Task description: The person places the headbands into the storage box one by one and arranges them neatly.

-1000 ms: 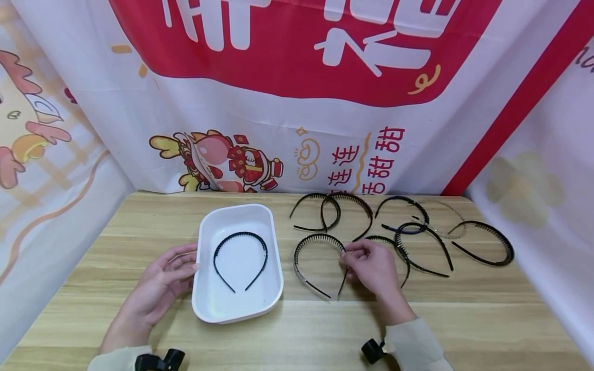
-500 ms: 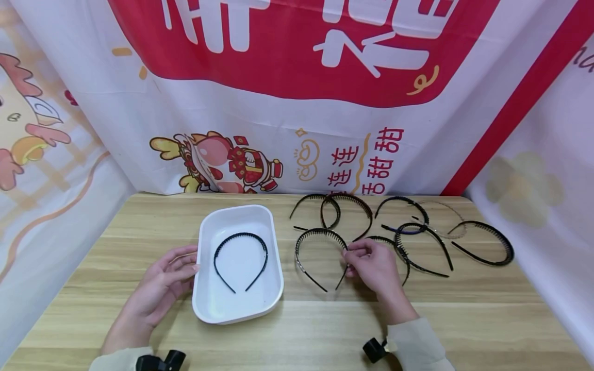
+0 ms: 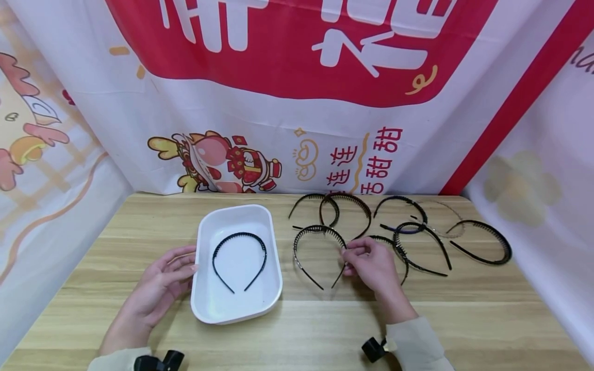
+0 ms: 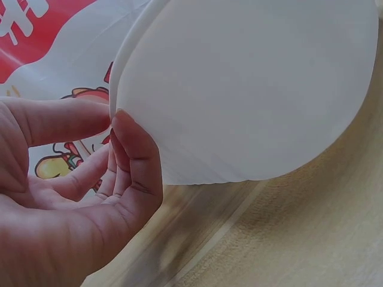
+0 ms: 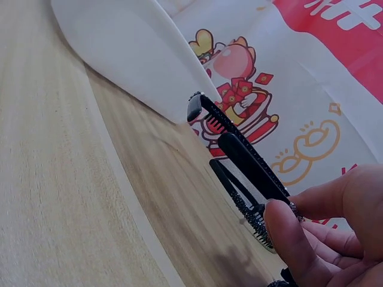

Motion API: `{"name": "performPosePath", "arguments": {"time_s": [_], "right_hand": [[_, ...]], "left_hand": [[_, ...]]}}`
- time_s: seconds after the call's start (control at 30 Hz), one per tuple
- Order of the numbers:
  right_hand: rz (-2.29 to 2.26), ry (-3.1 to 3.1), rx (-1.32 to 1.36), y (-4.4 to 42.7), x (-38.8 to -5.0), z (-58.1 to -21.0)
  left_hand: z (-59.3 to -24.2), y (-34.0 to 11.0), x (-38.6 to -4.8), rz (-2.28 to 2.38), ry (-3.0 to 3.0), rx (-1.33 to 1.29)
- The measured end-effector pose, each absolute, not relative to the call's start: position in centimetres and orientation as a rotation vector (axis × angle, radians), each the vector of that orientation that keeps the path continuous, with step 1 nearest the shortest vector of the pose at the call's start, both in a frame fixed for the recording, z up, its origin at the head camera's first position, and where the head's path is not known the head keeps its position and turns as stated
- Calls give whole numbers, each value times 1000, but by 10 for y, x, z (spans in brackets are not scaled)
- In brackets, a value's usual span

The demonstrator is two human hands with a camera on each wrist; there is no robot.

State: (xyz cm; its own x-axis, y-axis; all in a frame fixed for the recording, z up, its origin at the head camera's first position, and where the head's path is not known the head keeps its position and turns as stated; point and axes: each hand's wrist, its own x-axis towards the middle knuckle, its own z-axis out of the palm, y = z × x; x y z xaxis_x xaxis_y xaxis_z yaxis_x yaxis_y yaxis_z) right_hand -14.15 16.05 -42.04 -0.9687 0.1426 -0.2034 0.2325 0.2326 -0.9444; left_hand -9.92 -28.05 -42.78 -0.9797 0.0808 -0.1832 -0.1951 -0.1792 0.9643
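Observation:
My left hand [image 3: 155,291] pinches the left rim of a white plastic tub [image 3: 274,293]. In the left wrist view, thumb and fingers meet on the tub's [image 4: 239,89] rim. One black headband [image 3: 238,234] lies inside the tub with its ends toward me. Just right of the tub, my right hand [image 3: 373,263] pinches the right arm of another black toothed headband [image 3: 296,255], which has a shiny patch on its left arm. The right wrist view shows this headband [image 5: 254,161] raised off the table, between thumb and fingers.
Right of and behind the right hand lie several more headbands, such as a brown one [image 3: 364,206], overlapping black ones [image 3: 438,242] and a black one [image 3: 503,245] at far right. A printed cloth [image 3: 260,118] hangs behind the wooden table [image 3: 315,335].
The headband in my right hand has risen and shifted slightly away from me, its free ends swinging a little leftward. My left hand and the tub have stayed in place.

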Motion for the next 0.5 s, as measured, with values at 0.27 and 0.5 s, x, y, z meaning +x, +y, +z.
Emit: {"name": "performPosePath", "arguments": {"time_s": [0.27, 0.5], "right_hand": [[-1901, 2358, 391, 160, -141, -418], [-1907, 2340, 402, 161, -142, -420]], "left_hand": [[-427, -281, -100, 2283, 1901, -164], [-430, -278, -103, 2320, 1902, -133]]}}
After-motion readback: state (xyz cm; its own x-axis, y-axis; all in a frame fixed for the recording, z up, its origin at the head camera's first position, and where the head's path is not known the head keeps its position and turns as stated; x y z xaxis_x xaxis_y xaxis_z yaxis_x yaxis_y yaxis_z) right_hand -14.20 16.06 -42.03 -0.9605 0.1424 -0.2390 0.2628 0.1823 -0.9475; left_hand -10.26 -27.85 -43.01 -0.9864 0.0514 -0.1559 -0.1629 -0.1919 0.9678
